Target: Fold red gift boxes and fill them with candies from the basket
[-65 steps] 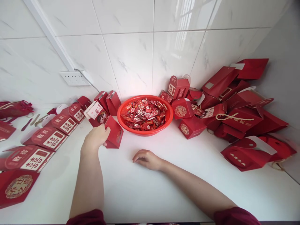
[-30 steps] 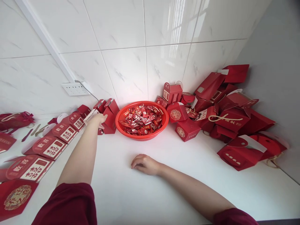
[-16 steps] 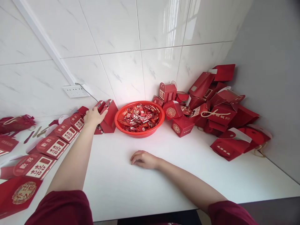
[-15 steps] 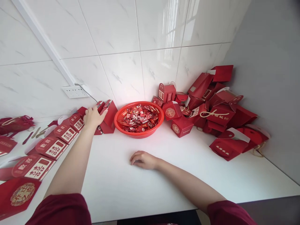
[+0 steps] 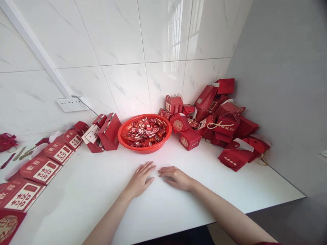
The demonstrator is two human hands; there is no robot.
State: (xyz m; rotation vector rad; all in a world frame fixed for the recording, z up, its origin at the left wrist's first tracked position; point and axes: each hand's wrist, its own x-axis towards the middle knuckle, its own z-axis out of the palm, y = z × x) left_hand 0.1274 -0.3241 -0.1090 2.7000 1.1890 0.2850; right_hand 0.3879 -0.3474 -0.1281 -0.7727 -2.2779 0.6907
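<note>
My left hand lies palm down on the white table, fingers stretched out and holding nothing. Just to its right, my right hand rests on the tabletop with its fingers slightly bent and apart, also holding nothing. Behind both hands stands a red oval basket full of small red wrapped candies. Left of the basket are an upright red box and an opened box with a white printed panel.
A row of red boxes with white character panels runs along the left. Many red boxes are heaped at the right by the grey partition. A white socket strip is on the tiled wall.
My left hand has let go of the boxes left of the basket and come down beside my right hand. The view has shifted rightward, and the white printed panel now shows.
</note>
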